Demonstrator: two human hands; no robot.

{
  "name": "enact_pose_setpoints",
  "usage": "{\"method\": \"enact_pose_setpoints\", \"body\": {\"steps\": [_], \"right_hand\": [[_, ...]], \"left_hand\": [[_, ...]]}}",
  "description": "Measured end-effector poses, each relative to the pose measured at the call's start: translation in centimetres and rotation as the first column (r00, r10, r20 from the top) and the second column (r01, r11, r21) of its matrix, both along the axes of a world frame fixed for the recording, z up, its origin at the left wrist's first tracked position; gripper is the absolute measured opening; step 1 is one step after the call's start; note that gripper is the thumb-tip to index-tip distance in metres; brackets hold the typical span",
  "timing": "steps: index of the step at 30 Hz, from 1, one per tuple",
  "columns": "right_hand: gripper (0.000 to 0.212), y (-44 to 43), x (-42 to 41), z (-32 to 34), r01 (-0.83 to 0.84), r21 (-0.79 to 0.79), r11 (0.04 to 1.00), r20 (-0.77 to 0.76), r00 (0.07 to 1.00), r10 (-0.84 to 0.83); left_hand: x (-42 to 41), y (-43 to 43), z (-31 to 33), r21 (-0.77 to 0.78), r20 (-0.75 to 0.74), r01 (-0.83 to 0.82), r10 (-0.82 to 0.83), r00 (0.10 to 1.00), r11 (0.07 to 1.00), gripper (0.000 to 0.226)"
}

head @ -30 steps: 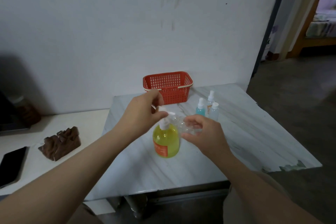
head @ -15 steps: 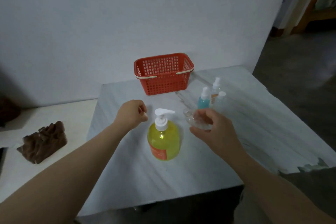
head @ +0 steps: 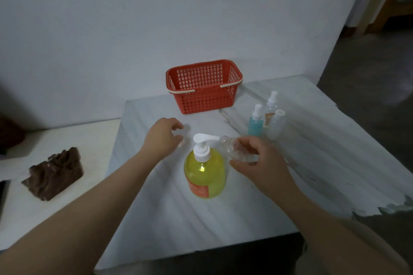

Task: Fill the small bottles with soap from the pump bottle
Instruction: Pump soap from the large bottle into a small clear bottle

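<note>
From your head camera, the yellow pump bottle (head: 204,172) stands upright on the marble-patterned table (head: 301,163), between your two hands, with its white nozzle pointing to your right. Your right hand (head: 261,163) grasps a small clear bottle (head: 234,149), fingers and thumb curled round its body. The bottle is tilted, with its open mouth just beside the nozzle tip; whether the two touch I cannot tell. Your left hand (head: 164,138) hovers low over the table just to the left of the pump head, fingers curled. Something pale and blurred shows at its fingertips, so I cannot tell whether it is gripping anything. Behind your right hand three more small bottles stand close together: a blue spray bottle (head: 255,124), a clear spray bottle (head: 270,108) and a capped clear bottle (head: 277,126). A red basket (head: 204,96) sits at the wall. A brown lump (head: 53,173) lies on the white surface (head: 67,219) to your left.
</note>
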State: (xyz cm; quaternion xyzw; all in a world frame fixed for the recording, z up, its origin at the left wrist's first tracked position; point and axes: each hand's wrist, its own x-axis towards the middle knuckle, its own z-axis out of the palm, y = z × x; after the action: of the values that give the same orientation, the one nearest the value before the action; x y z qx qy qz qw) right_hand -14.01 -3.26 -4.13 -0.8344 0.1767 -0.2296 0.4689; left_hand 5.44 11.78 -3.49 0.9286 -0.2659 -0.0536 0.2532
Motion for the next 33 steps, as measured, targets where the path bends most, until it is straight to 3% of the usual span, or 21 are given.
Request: {"method": "enact_pose_setpoints", "body": {"steps": [3,7,20,26,31,33], "right_hand": [[0.036,0.6,0.0,0.4,-0.013,0.012,1.0,0.015,1.0,0.013],[0.037,1.3,0.0,0.8,-0.022,0.028,0.999,0.042,0.999,0.021],[0.038,1.9,-0.4,1.5,-0.029,0.066,0.997,0.096,0.995,0.023],[0.039,2.2,0.0,1.2,0.02,0.082,0.996,0.132,0.991,-0.031],[0.04,2.7,0.0,0.7,0.053,0.101,0.993,0.16,0.985,-0.069],[0.041,2.7,0.1,0.4,0.038,0.107,0.994,0.15,0.987,-0.054]], "left_hand": [[-2.6,0.3,3.2,-0.294,-0.129,0.003,-0.043,0.991,0.956,0.012],[-6.1,0.3,6.2,-0.414,-0.199,0.042,-0.135,0.971,0.909,0.012],[-8.8,-1.7,8.4,-0.389,-0.333,-0.072,-0.067,0.941,0.919,0.019],[-9.3,-2.6,7.9,-0.398,-0.614,-0.298,-0.01,0.789,0.868,0.022],[-9.2,-3.7,7.7,-0.318,-0.572,-0.322,0.091,0.815,0.892,0.023],[-8.9,-3.8,7.7,-0.283,-0.632,-0.374,0.121,0.765,0.883,0.02]]}}
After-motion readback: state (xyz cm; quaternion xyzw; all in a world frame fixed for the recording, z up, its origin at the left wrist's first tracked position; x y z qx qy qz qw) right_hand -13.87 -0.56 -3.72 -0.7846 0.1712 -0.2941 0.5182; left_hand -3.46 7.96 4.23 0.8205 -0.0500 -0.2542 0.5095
